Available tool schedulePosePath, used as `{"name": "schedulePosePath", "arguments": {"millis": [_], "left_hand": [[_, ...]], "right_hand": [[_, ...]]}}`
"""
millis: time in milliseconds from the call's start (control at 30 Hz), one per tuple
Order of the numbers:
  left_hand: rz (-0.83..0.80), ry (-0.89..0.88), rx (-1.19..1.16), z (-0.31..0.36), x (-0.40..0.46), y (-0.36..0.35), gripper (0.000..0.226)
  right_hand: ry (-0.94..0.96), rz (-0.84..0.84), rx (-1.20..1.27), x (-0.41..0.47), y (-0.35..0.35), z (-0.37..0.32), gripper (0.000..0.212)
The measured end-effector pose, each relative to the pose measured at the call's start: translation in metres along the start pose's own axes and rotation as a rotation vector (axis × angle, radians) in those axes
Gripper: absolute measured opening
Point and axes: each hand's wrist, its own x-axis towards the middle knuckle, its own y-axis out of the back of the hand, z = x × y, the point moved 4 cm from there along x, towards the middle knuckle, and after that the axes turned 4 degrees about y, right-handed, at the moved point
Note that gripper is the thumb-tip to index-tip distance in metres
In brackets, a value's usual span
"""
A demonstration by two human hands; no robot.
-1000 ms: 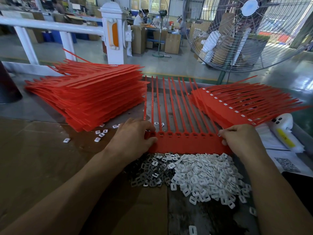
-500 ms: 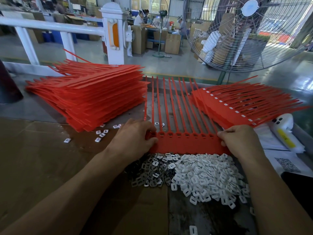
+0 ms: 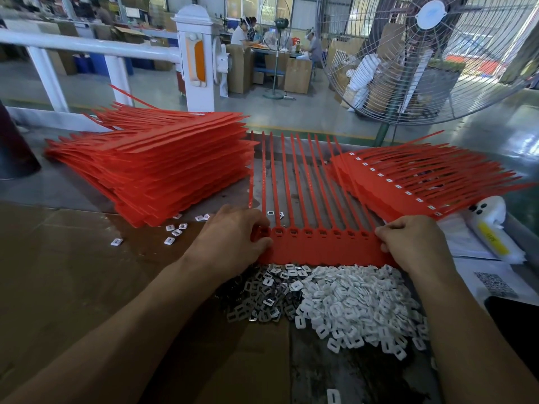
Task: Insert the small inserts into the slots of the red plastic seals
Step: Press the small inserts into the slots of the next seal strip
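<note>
A red strip of joined plastic seals (image 3: 323, 248) lies flat in front of me, its long tails (image 3: 300, 176) pointing away. My left hand (image 3: 233, 243) pinches the strip's left end. At the right end my right hand (image 3: 414, 243) grips it with curled fingers. The slots along the strip (image 3: 320, 232) show no white pieces in them. Just below the strip lies a heap of white inserts (image 3: 358, 301), and beside it a smaller heap of metal inserts (image 3: 262, 295).
A tall stack of red seal strips (image 3: 157, 167) sits at the left. Another stack with white inserts fitted (image 3: 408, 182) lies at the right. A few loose inserts (image 3: 175, 231) are scattered by the left stack. A white handheld device (image 3: 493, 231) and papers sit at far right.
Both hands have drawn the strip slightly away from me and a little to the left; the grip on both ends is unchanged.
</note>
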Motion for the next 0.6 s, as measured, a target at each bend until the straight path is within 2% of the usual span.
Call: {"name": "schedulePosePath", "arguments": {"millis": [600], "left_hand": [[-0.011, 0.002, -0.003, -0.0014, 0.0009, -0.0015, 0.032]], "right_hand": [[-0.026, -0.002, -0.017, -0.0034, 0.0023, -0.0018, 0.020]]}}
